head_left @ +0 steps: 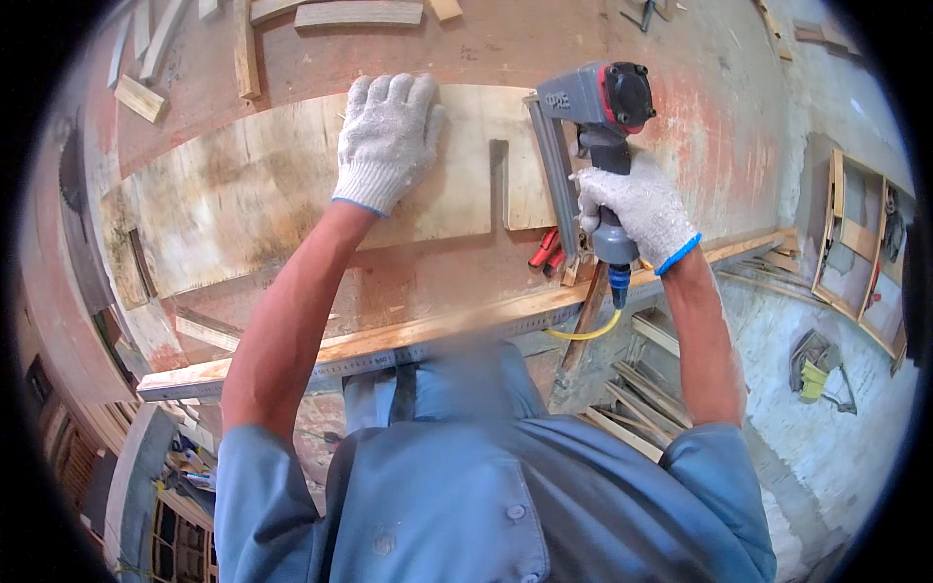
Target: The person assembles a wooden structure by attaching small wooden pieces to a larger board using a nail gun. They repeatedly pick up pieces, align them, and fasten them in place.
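Observation:
My left hand (389,141), in a white knit glove, lies flat on a long pale plywood board (253,185), its fingers stretched toward the far edge. The board has a narrow slot at each end. In my right hand (637,204), also gloved, is a grey and black air nail gun (580,95), held by the handle. Its nose and grey magazine stand over the board's right end; whether the nose touches the wood I cannot tell. A yellow air hose (595,334) runs from the fitting under the handle.
Wood offcuts (358,14) lie along the bench's (695,126) far side. Red-handled pliers (546,251) rest near the magazine. A wooden strip with a metal ruler (379,361) follows the near edge. Scrap strips (637,418) and a wooden frame (860,243) are at right.

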### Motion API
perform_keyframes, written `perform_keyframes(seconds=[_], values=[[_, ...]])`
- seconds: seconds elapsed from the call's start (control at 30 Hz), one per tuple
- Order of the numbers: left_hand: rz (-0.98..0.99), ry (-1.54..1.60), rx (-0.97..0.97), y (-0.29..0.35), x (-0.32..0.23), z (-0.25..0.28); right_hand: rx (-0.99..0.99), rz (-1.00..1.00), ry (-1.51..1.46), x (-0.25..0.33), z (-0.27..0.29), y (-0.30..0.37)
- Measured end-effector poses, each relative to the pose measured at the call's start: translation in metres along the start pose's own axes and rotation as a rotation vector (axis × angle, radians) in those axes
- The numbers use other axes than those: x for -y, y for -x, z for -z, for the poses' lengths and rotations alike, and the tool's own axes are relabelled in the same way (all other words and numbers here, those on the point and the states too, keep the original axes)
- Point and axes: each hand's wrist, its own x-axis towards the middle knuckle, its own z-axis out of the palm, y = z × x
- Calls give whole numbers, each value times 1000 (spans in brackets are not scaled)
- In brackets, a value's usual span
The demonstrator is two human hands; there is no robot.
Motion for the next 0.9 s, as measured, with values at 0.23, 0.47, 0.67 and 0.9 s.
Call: perform_keyframes(seconds=[0.23, 0.47, 0.67, 0.9], values=[[36, 16, 120, 2, -6, 10, 10, -25, 26, -8, -3, -26], [20, 10, 46, -3, 0, 4, 26, 4, -79, -4, -1, -13], [28, 5, 81, 1, 0, 3, -8, -61, -26, -16, -13, 8], [15, -30, 44, 1, 1, 2, 20, 6, 9, -12, -14, 7]])
